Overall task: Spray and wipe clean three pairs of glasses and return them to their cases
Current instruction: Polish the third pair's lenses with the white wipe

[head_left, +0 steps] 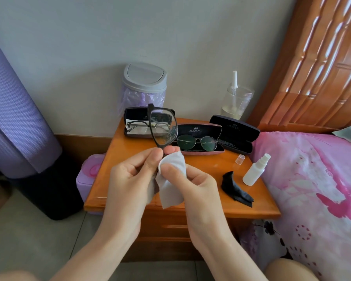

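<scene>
Both hands are held above the counter (118, 159), near its front edge. Black-framed glasses (162, 126) are held up on end: the lower end is pinched by the left hand (130, 175) fingers (153, 159), and a grey cloth (170, 191) is gripped round the lower lens by the right hand (193, 183). Behind them, a left case (134, 116) and a pink case (199, 128), both open with glasses inside, and an empty black case (234, 133) are ranged along the back. The spray bottle (255, 171) is stood at the right edge, just beside the bed (312, 179); its cap (240, 159) and a black cloth (235, 187) lie near. Bare wood shows front-left.
</scene>
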A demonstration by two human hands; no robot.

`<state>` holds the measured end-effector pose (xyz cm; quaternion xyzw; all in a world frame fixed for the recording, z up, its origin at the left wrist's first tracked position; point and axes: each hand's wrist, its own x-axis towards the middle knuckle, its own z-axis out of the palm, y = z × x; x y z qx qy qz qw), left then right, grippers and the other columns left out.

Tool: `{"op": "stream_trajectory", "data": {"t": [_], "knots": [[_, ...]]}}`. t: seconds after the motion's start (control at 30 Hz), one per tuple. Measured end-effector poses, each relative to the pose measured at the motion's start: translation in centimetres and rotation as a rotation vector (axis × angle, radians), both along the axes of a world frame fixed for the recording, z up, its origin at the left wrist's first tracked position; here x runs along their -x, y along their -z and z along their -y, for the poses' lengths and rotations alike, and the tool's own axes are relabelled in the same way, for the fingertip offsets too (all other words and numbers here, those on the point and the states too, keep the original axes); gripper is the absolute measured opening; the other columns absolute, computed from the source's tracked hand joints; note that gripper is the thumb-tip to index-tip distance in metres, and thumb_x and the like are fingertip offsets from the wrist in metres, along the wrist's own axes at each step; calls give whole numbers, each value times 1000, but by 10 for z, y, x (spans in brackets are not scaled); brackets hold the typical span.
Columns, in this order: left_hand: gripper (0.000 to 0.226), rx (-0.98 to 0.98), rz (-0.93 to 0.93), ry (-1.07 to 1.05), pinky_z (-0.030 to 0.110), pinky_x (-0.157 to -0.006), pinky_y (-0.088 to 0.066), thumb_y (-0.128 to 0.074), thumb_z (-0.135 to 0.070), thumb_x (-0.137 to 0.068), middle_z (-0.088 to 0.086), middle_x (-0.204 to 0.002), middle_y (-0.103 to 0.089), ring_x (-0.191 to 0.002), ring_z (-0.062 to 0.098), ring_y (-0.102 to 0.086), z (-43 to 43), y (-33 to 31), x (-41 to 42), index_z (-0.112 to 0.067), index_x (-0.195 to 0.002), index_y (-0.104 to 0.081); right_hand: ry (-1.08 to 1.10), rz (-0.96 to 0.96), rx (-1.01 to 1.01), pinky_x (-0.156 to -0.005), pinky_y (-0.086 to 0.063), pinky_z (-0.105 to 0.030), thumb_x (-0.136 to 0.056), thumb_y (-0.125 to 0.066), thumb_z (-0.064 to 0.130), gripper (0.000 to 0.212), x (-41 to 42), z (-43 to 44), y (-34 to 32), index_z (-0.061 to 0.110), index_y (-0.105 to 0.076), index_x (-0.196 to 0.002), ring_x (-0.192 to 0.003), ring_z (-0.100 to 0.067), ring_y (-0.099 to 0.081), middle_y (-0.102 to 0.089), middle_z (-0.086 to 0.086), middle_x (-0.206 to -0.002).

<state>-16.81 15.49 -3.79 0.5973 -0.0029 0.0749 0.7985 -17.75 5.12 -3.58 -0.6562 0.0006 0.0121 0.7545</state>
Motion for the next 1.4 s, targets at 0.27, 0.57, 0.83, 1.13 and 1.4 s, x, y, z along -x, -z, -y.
{"op": "stream_trajectory", "data": {"t": [0.27,0.57,0.83,1.13,1.4], "knots": [[22,28,-55,-21,29,-64,-57,-56,-38,-75,-3,-76,-75,-75,13,-72,-3,-1,-4,-35,-71,-76,-81,-25,90,-55,-45,-12,-74,-69,35,28,9,11,7,7,-72,-79,-61,-5,-56,-65,-3,-70],[29,-68,-10,15,18,-60,-56,-53,-34,-84,-4,-85,-75,-79,7,-70,-1,-1,-2,-20,-97,-74,-5,-43,19,-56,-50,-12,-77,-70,27,17,-2,3,-9,13,-75,-85,-65,-2,-62,-70,3,-75],[21,-60,16,-6,11,-58,-52,-53,-36,-78,-10,-77,-75,-79,4,-71,0,-3,-1,-36,-75,-74,80,-118,-79,-62,-52,-16,-61,-69,43,36,-2,1,-5,18,-77,-86,-76,-8,-63,-71,4,-79],[29,9,-35,32,24,-70,-60,-52,-33,-81,-1,-89,-76,-86,14,-72,-3,-1,-6,-17,-89,-75,98,-106,-55,-57,-49,-14,-69,-68,42,33,10,6,1,14,-77,-84,-69,-7,-60,-69,-2,-77],[26,111,-80,11,16,-67,-57,-56,-33,-75,-3,-87,-76,-85,6,-71,-3,-2,-7,-20,-85,-75,11,-134,13,-56,-45,-15,-70,-67,41,26,21,5,9,19,-76,-78,-63,-4,-57,-67,1,-70]]}}
